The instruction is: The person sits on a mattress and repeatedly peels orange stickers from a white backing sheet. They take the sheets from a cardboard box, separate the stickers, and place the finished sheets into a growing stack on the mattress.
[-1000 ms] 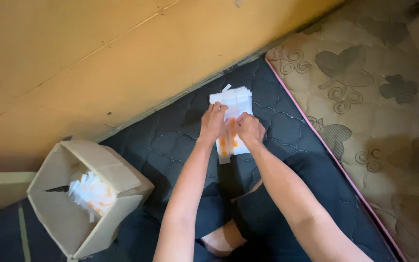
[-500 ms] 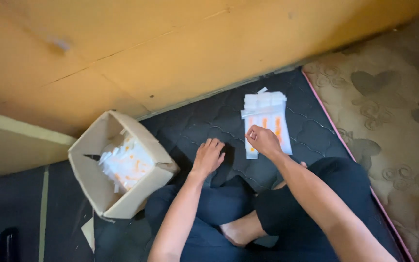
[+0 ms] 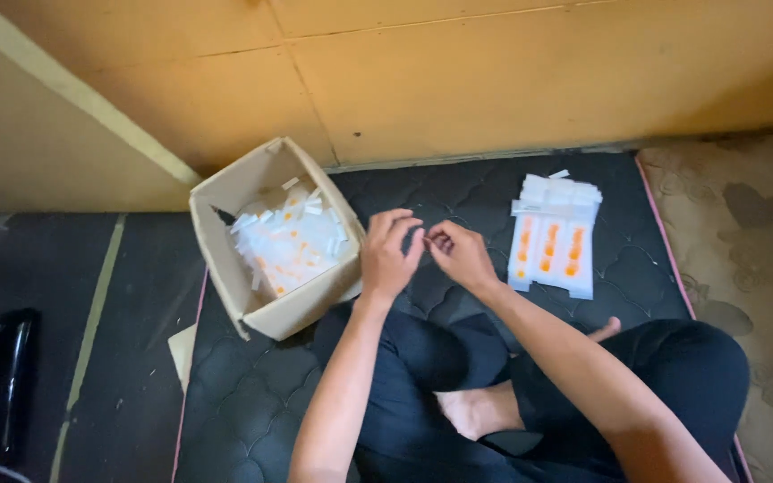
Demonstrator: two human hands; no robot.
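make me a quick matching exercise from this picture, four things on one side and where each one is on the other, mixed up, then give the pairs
Things:
1. cardboard box
2. stack of white and orange cards
3. left hand
4. patterned rug

Places:
A. far right, beside the dark mattress
B. lying flat on the mattress, right of the hands
C. left of the hands, full of small white pieces
D. just right of the box, fingertips close to the right hand

Pairs: 1-C, 2-B, 3-D, 4-A
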